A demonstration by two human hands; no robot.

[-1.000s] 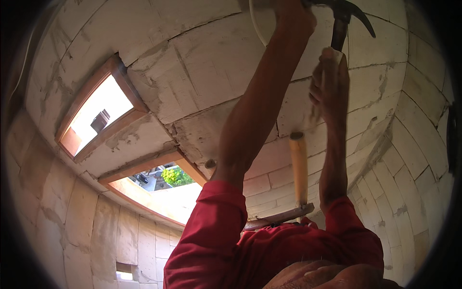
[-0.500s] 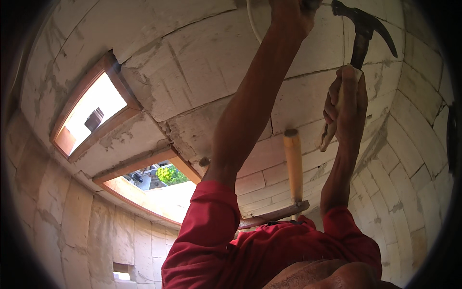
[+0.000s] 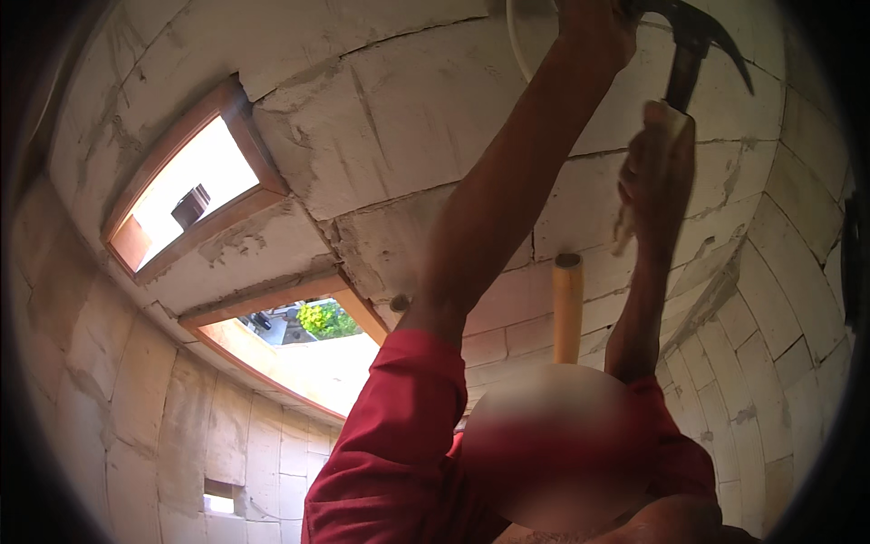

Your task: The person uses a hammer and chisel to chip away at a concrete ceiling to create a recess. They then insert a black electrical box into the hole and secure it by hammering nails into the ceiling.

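My right hand (image 3: 660, 172) is wrapped round the handle of a claw hammer (image 3: 692, 45), a little blurred by motion. The dark head is at the upper edge, its curved claw pointing right and its striking side toward my left hand (image 3: 598, 32). That hand is raised high against the block wall, and the upper edge cuts off part of it. Its fingers look curled, but what they hold is hidden. In the picture the hammer head overlaps the edge of this hand; whether they touch I cannot tell.
Pale block wall (image 3: 408, 118) with rough mortar joints fills the view. Two wood-framed openings (image 3: 267, 181) are on the left, greenery showing through the lower one. A round wooden pole (image 3: 568, 308) stands between my arms. A pale cable (image 3: 518, 45) hangs near my left hand.
The hammer head and my left hand have come closer together, the hand moving right. My right hand has risen slightly with the hammer. The whole view has shifted a little.
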